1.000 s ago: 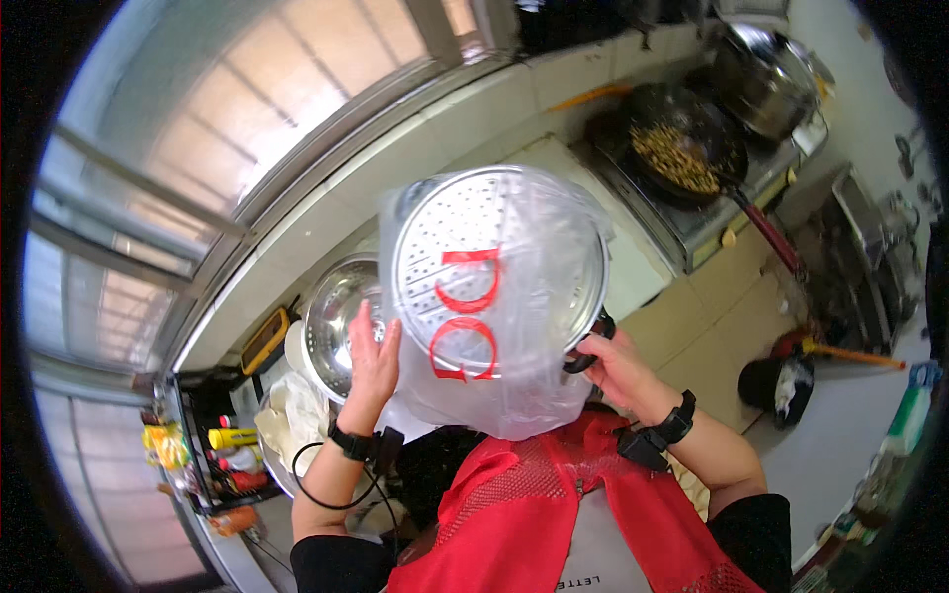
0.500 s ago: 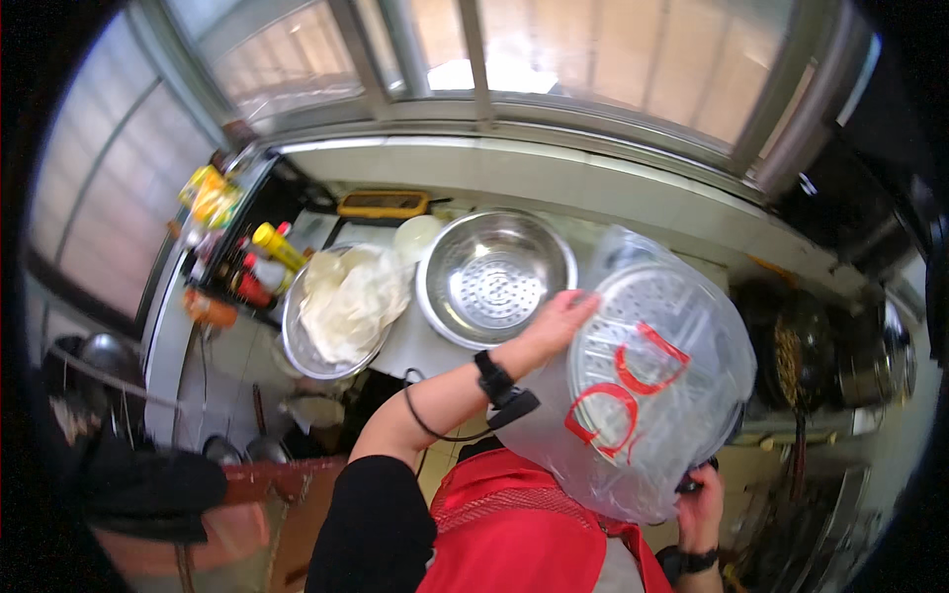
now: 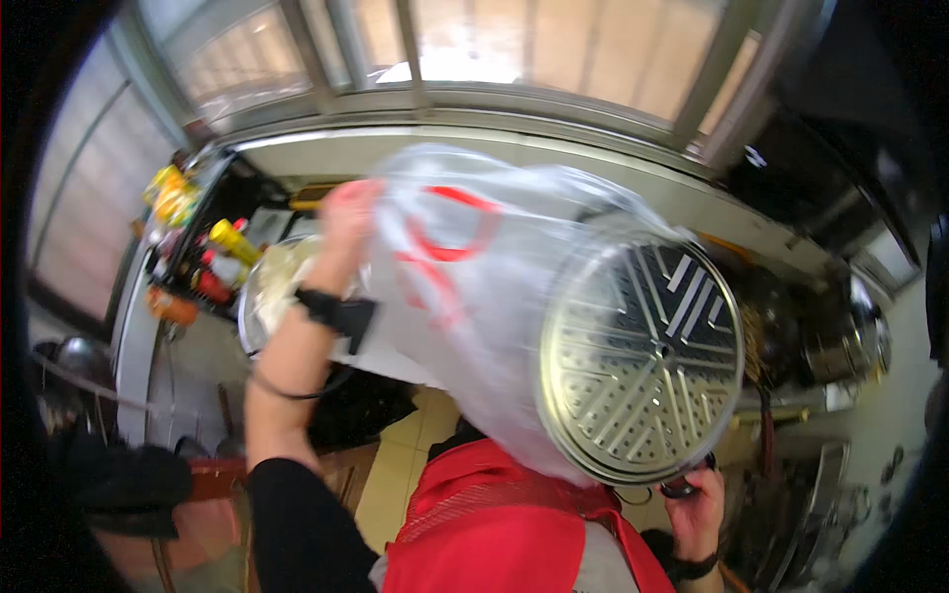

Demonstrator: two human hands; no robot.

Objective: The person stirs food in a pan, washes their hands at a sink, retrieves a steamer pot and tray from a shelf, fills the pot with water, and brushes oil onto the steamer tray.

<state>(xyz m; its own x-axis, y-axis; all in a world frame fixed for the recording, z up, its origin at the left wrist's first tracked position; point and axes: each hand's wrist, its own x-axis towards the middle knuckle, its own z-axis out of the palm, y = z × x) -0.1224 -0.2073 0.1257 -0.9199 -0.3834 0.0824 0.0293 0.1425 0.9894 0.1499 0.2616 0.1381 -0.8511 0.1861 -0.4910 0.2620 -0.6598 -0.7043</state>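
The person wears a red apron [image 3: 494, 539]. The right hand [image 3: 696, 499] is clamped on the short black handle [image 3: 680, 487] of a round silver metal steamer piece with a perforated, ribbed face [image 3: 633, 381]; fingers and thumb are together around the handle. A black band [image 3: 696, 567] encircles the right wrist.

The steamer piece is in front of the apron, right of centre, raised at the near side of the counter. Its perforated face points toward the viewer. The outline is slightly taller than wide, with the longer axis running away from the person; the handle is at the near rim, on the person's side.

A translucent plastic bag with red print [image 3: 499, 316] touches the left side of the steamer piece. Its long axis runs from upper left to lower right. The left hand [image 3: 348, 212] is closed on the upper left edge of the bag; individual fingers are blurred.

Beyond the left forearm, a metal bowl [image 3: 245, 321] containing off-white material [image 3: 279, 285] rests on the white counter [image 3: 393, 366]. A yellow bottle [image 3: 232, 238] is just beyond the bowl, beside a black rack [image 3: 201, 237]. Framed window panes [image 3: 613, 69] form the far side.
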